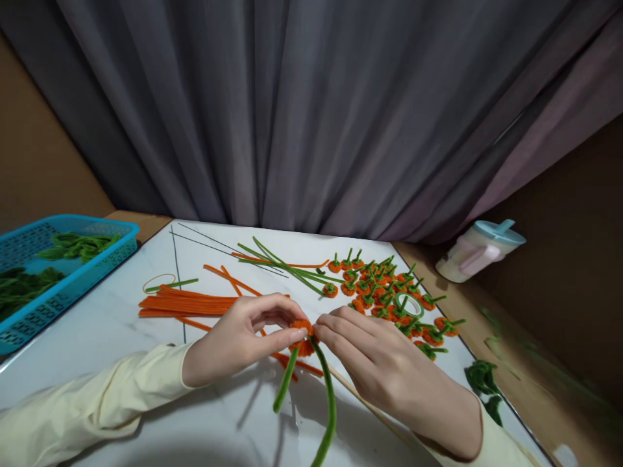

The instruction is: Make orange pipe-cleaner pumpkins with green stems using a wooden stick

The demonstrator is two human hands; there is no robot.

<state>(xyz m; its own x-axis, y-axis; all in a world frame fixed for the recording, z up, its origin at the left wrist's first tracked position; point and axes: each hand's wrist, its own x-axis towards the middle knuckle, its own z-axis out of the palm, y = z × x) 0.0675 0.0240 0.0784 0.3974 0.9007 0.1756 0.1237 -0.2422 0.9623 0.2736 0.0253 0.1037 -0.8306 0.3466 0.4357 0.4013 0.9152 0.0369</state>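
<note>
My left hand (pixel 238 340) and my right hand (pixel 389 376) meet over the white table (pixel 111 324), both pinching a small orange pipe-cleaner coil (pixel 302 337). Two green pipe-cleaner stems (pixel 329 402) hang down from the coil toward me. Just behind my left hand lies a bundle of straight orange pipe cleaners (pixel 187 303). Behind my right hand sits a heap of several finished orange coils with green stems (pixel 384 292).
A blue basket (pixel 29 305) with green pipe-cleaner pieces stands at the far left. Loose green stems (pixel 282 263), a roll of green tape (pixel 409 303) and thin wires lie mid-table. A lidded white cup (pixel 479 250) rests on its side at the right. A grey curtain hangs behind.
</note>
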